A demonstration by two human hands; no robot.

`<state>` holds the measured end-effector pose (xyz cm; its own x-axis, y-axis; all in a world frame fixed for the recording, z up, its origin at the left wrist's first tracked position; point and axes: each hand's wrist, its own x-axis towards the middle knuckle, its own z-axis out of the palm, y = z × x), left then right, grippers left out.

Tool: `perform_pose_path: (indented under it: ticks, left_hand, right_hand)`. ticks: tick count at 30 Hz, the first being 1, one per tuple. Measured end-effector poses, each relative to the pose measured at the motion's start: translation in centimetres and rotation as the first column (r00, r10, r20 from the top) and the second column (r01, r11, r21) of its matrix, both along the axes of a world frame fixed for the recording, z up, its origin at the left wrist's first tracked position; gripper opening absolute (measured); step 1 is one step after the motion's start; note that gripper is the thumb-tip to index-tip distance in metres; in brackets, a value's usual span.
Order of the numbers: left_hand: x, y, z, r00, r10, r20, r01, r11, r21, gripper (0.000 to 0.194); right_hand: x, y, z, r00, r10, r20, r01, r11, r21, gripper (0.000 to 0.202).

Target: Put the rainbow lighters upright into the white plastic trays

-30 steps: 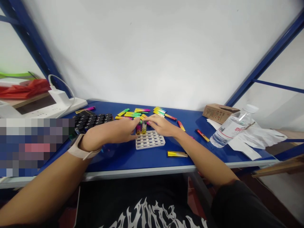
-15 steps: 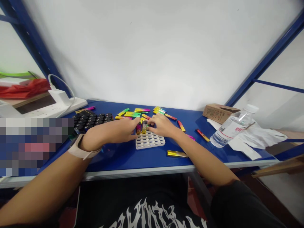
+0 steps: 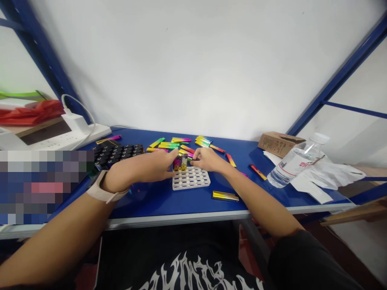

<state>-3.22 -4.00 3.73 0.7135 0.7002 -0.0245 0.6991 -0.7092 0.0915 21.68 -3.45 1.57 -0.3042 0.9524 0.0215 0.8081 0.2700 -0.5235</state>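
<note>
With the dial centred on the white, flat, hole-punched plastic tray (image 3: 198,182) and twelve towards the wall, the tray lies on the blue, pale-edged table (image 3: 181,203) in front of the person. Two small upright pieces stand at its eleven o'clock corner: a shiny magenta-and-yellow one (image 3: 176,164) and, just beside it to the right, a clear-and-yellow one with a dark top (image 3: 184,163). The left hand (image 3: 151,165) reaches in from nine o'clock, its fingertips beside the magenta piece; the right hand (image 3: 208,159) comes from one o'clock, thumb and finger drawn narrowly together. At this blur I cannot fairly tell whether either hand grips anything. Shiny multicoloured metallic strips (image 3: 181,140) lie scattered around twelve, and a yellow-and-silver oblong piece (image 3: 225,196) lies alone near four. A block of black-topped cylinders (image 3: 128,151) stands at ten, beyond the left wrist. Towards two sit a brown cardboard box (image 3: 278,143) and, nearer three, a clear plastic water bottle (image 3: 292,167), tilted in view.
</note>
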Motion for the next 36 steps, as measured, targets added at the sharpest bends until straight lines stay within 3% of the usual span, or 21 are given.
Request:
perform_pose_path:
  ticks: [4,8,13,17,21,24,28,36]
  left_hand:
    - [0.1,-0.2,0.3,0.999,0.035,-0.021,-0.035,0.999,0.004,0.02]
    - [0.2,-0.5,0.6,0.999,0.037,-0.016,-0.038,0.999,-0.018,0.017]
    - [0.4,-1.0,1.2,0.998,0.049,-0.03,-0.05,0.998,-0.027,0.018]
    - [0.5,-1.0,1.2,0.997,0.047,-0.063,-0.049,0.998,-0.027,0.017]
    - [0.3,-0.8,1.1,0.997,0.046,-0.057,-0.048,0.998,-0.033,0.019]
    - [0.3,-0.9,1.1,0.998,0.046,-0.052,-0.048,0.998,-0.04,0.019]
    - [0.5,-1.0,1.2,0.998,0.049,-0.039,-0.05,0.998,-0.023,0.019]
    - [0.1,-0.4,0.4,0.999,0.024,-0.026,-0.024,1.0,0.002,0.02]
  right_hand:
    - [0.3,0.3,-0.3,0.997,0.007,-0.077,0.002,0.993,0.119,0.023]
    - [0.8,1.1,-0.8,0.961,0.01,-0.275,0.073,0.954,0.291,0.015]
    - [1.3,1.8,-1.0,0.858,-0.006,-0.513,0.151,0.959,0.24,0.018]
    - [1.4,1.4,-0.7,0.917,-0.001,-0.399,0.127,0.949,0.288,0.016]
    - [1.5,0.8,-0.2,0.98,0.061,-0.188,-0.004,0.956,0.293,0.018]
    - [1.5,0.6,0.1,0.983,0.158,-0.097,-0.137,0.971,0.197,0.016]
    - [0.9,0.4,-0.1,0.952,0.295,-0.081,-0.281,0.948,0.148,0.011]
    - [0.8,0.7,-0.5,0.964,0.249,-0.094,-0.244,0.968,0.06,0.006]
